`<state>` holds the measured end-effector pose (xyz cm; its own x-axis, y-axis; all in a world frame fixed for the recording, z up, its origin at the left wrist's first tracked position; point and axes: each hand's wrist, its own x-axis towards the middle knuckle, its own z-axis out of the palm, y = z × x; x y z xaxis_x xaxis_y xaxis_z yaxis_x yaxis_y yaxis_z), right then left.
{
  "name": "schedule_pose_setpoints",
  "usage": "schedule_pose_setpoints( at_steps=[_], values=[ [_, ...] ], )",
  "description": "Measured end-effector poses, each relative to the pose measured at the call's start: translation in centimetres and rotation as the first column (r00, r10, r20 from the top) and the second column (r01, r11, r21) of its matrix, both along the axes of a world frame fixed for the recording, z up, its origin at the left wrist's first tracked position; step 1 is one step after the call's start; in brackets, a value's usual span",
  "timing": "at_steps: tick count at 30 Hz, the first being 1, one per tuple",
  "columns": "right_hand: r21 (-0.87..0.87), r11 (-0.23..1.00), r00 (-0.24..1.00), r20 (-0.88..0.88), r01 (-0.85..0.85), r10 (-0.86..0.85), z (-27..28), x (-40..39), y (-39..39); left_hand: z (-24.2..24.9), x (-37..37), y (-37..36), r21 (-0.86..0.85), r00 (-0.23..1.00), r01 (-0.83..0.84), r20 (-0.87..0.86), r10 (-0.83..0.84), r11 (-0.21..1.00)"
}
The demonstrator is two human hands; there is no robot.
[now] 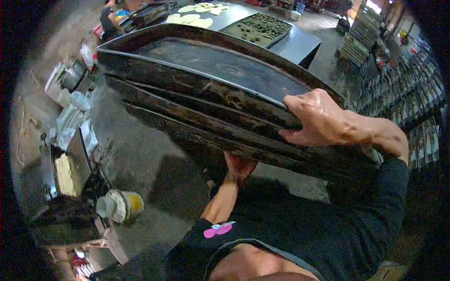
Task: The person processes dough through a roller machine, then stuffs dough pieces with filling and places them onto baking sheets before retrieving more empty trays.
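Bucket [133, 203] near left. Stacked dark trays [206, 91] held mid-scene, left hand [240, 166] underneath, fingers hidden, can't tell closure. Far table [301, 50] behind. Right hand [323, 117] clamps stack's near rim, right side.

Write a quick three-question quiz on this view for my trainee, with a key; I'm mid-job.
1. True or false: the left grip is under the stack of dark, rectangular metal trays.
2. The shallow rectangular tray on the silver-grey metal-topped table holds: A) small dark round lumps; B) yellow cups; C) green bottles.
3. Fill in: the ____ grip holds the stack's upper rim.

Key: 1. True. 2. A. 3. Right: the right grip is on that rim.
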<state>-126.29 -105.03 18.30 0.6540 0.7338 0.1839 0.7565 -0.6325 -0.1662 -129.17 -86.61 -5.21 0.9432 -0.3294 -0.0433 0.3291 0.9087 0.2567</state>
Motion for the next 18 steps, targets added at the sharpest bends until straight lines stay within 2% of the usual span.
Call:
schedule_pose_setpoints(
  at_steps=[3, 4, 5, 6, 8, 9, 11, 12, 15, 16, 18],
  values=[
    [-0.058, 0.995, 0.997, 0.008, 0.077, -0.077, 0.0, 0.1, 5.5, -2.0, 1.1, 6.0, 0.054, 0.997, 0.056, -0.061, -0.053, 0.997],
    [-0.100, 0.987, 0.992, 0.021, 0.122, -0.121, -0.2, -0.5, 6.3, -2.4, 1.3, 6.7, -0.151, 0.995, 0.104, 0.004, -0.104, 0.983],
    [-0.104, 0.984, 0.989, -0.001, 0.148, -0.148, -0.5, -1.0, 6.7, -2.8, 2.3, 6.5, -0.366, 0.986, 0.164, 0.093, -0.139, 0.916],
    [-0.108, 0.978, 0.984, -0.007, 0.177, -0.178, -0.7, -1.5, 7.0, -3.5, 2.2, 6.6, -0.369, 0.982, 0.189, 0.086, -0.169, 0.910],
    [-0.112, 0.972, 0.978, -0.002, 0.207, -0.209, -0.9, -1.0, 9.7, -4.4, 2.9, 9.8, -0.169, 0.975, 0.215, -0.011, -0.220, 0.962],
    [-0.069, 0.977, 0.979, 0.003, 0.201, -0.202, 0.0, 3.7, 18.1, -3.1, 7.7, 18.1, -0.170, 0.967, 0.249, -0.013, -0.255, 0.954],
    [-0.049, 0.972, 0.973, 0.007, 0.229, -0.229, 1.5, 5.5, 20.2, -0.3, 10.7, 19.5, -0.119, 0.971, 0.177, -0.139, -0.193, 0.977],
    [-0.036, 0.976, 0.977, 0.002, 0.213, -0.213, 1.4, 5.1, 19.5, -0.5, 10.6, 18.7, -0.117, 0.965, 0.208, -0.135, -0.223, 0.971],
    [-0.047, 0.964, 0.965, 0.048, 0.260, -0.258, 0.6, 3.3, 15.9, -1.9, 10.3, 15.0, -0.079, 0.952, 0.304, -0.014, -0.306, 0.949],
    [-0.075, 0.968, 0.970, 0.064, 0.241, -0.236, -0.3, 7.4, 21.5, -3.1, 14.2, 20.1, 0.239, 0.908, 0.182, 0.333, -0.256, 0.954],
    [-0.116, 0.953, 0.960, 0.037, 0.280, -0.278, 0.0, 17.4, 32.4, -3.1, 24.9, 30.5, 0.491, 0.705, -0.013, 0.623, -0.340, 0.871]
  ],
)
